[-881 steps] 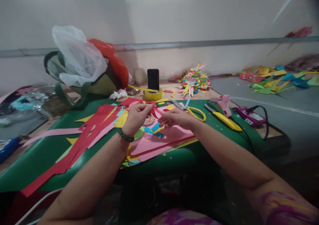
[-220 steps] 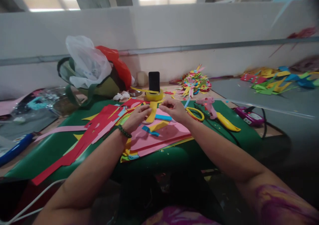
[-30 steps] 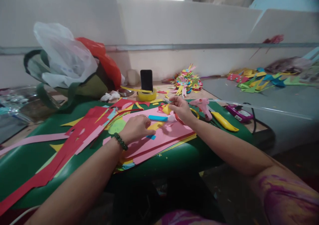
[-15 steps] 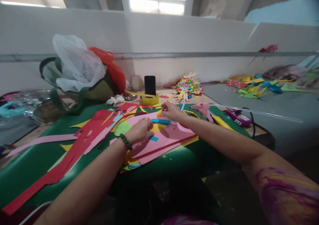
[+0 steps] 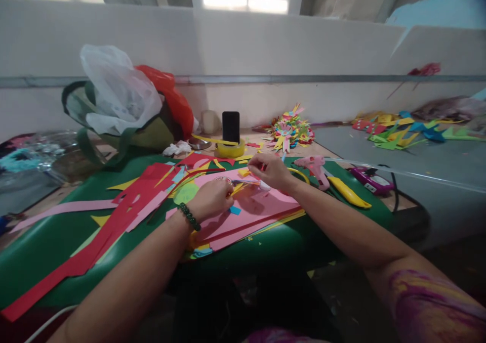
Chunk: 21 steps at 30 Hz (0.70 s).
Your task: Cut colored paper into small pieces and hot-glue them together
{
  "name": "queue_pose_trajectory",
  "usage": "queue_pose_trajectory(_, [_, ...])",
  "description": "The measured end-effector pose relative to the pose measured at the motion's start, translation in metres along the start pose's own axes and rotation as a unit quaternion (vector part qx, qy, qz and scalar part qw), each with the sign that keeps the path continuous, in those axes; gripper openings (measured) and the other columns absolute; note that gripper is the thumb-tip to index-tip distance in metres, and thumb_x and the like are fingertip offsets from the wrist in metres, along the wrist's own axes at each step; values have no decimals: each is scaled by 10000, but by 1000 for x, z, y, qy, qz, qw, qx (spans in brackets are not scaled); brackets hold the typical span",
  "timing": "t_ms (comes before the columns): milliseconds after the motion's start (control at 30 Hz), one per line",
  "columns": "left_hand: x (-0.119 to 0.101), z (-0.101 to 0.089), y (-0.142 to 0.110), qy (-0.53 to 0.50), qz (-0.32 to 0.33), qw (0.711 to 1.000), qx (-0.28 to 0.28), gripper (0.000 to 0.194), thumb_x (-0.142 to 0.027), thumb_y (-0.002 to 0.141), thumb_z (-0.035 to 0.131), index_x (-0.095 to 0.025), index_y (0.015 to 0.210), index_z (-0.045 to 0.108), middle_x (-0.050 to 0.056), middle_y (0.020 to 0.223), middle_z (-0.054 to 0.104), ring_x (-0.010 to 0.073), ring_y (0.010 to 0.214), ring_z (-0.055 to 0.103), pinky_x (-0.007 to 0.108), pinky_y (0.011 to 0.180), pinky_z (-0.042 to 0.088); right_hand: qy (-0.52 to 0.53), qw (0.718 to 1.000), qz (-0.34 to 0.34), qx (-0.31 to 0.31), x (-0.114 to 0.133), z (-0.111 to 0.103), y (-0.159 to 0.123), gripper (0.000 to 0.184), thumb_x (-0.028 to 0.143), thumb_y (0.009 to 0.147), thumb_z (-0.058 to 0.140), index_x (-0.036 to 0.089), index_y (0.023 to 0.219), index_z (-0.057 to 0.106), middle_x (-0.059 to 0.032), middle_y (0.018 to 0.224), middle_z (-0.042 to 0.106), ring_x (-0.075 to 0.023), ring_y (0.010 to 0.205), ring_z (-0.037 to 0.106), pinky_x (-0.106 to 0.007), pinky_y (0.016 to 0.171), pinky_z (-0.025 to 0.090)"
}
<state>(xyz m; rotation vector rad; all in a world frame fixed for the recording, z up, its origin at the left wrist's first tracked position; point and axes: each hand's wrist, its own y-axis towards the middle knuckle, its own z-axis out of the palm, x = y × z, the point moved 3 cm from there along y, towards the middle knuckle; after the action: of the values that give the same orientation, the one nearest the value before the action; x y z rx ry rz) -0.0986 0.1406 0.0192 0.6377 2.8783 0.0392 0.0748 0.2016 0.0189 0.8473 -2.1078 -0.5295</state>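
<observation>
My left hand, with a dark green bead bracelet on the wrist, is low over a stack of pink paper sheets. Its fingers are curled together; what they hold, if anything, is hidden. To the right, my right hand is raised slightly, thumb and fingers pinched, their content too small to make out. Between the hands lie a thin dark strip and a small white rounded thing. A yellow paper piece is by the right fingertips. Below the left fingers sits a small blue paper piece.
Red paper strips cover the green surface on the left. A pink glue gun, a yellow tool and a purple device are right. Behind stand a phone, yellow tape roll and colourful paper ornament.
The blue strip that lay flat between my hands no longer shows there. My right hand has shifted slightly right, and the camera view has moved a little.
</observation>
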Motion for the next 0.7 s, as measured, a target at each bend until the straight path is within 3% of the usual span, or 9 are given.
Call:
queue_pose_trajectory(133, [4,-5,-1,-55,20,998,5,207,-214,747,534,-188,550,594,7,603,568,136,579,449,264,549,273,-51,991,-83,94,10,7,-7,165,272,849,615,169,869,742,-61,829,675,-175,769,591,-285,710,439])
queue_pose_trajectory(300, [11,-3,1,-79,-1,997,21,121,-224,710,582,-197,650,684,1,661,645,146,628,510,257,551,292,-182,952,-130,210,14,26,-16,227,221,822,649,202,1019,760,-93,951,647,-205,877,571,-270,676,394])
queue_pose_trajectory(467, [17,-1,3,-137,2,990,43,101,-236,677,595,-184,645,675,-12,618,624,137,610,519,237,554,341,-218,935,-131,246,23,32,-20,188,203,862,591,203,899,775,-74,879,625,-182,789,551,-262,583,312])
queue_pose_trajectory(600, [19,-3,4,-169,2,984,49,77,-203,609,621,-180,682,623,-19,663,611,140,645,543,222,562,389,-228,927,-136,264,34,30,-23,293,312,810,686,184,1069,731,-88,963,632,-194,800,556,-261,558,302])
queue_pose_trajectory(700, [20,-2,3,-240,-50,967,72,143,-150,628,573,-189,765,558,-28,645,594,133,598,573,219,545,430,-247,905,-159,307,41,33,-24,261,312,874,648,172,1081,721,-107,1017,643,-212,877,570,-269,609,353])
